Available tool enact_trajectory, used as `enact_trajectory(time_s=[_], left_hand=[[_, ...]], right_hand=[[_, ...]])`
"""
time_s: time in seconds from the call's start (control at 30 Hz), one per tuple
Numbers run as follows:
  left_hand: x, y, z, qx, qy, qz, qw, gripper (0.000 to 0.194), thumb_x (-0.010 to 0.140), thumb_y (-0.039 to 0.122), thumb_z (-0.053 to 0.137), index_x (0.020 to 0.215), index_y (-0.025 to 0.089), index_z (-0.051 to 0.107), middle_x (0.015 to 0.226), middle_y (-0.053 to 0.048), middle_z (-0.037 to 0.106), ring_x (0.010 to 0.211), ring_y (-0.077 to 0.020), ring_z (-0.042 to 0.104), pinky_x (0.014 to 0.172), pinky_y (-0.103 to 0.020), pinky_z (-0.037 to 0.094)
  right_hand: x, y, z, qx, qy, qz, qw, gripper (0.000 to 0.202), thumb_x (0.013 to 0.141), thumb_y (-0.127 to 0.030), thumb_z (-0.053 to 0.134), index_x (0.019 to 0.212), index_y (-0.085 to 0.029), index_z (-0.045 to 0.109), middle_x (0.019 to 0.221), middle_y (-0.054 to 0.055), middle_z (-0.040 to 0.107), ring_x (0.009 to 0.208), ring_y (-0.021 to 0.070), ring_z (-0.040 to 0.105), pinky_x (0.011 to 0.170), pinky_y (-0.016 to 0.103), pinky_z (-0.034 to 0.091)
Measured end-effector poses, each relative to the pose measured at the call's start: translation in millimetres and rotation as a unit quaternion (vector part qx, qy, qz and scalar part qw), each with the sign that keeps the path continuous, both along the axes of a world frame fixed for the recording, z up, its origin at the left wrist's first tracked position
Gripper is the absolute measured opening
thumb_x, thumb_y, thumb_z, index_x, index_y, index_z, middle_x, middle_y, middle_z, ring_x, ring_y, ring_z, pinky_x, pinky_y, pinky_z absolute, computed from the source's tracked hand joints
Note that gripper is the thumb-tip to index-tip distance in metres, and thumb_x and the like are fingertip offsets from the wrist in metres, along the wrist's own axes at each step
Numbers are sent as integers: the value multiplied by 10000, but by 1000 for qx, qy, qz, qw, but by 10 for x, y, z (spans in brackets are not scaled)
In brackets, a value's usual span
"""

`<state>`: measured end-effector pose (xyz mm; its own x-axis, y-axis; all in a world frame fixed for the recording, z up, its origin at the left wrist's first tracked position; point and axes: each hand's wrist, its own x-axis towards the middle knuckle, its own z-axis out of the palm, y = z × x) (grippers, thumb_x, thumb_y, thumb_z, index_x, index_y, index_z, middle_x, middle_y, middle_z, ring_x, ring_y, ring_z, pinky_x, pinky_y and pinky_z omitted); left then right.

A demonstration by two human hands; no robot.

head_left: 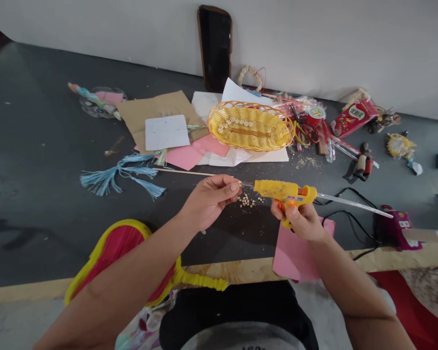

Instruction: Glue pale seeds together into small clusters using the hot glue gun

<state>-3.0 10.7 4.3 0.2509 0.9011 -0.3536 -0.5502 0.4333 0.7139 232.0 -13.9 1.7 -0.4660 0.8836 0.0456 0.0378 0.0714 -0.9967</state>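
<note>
Between its thumb and fingertips, my left hand point(214, 198) pinches a small pale piece, too small to make out well. My right hand point(302, 219) is wrapped round the handle of a yellow glue gun point(277, 189), with a clear glue stick point(354, 206) jutting from its back. The gun's nozzle points left, right by my left fingertips. Small beige bits point(247, 200) lie on the dark table just below the nozzle. A thin stick point(186, 171) runs left from behind my left hand towards blue tassels point(122, 176).
Behind my hands a yellow wicker basket point(251, 138) rests on papers. A phone point(215, 48) leans on the wall. Pliers point(363, 160), scissors point(302, 133) and a purple device point(396, 231) with a black cable are at the right. A yellow-edged red fan point(113, 243) lies under my left forearm.
</note>
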Motion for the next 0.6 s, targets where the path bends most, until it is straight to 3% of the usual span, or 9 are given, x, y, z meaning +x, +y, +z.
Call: enact_trajectory(time_s=[0.6], left_hand=[[-5,2,-5,17,-3,1,1000,220,584,279,920,649,171,740,606,15,649,566,-67,554,582,-189,497]], right_hand=[[-18,10,24,10,4,-2,1000,462,945,-630,454,760,-210,508,649,-20,439,512,91,356,465,262,296]])
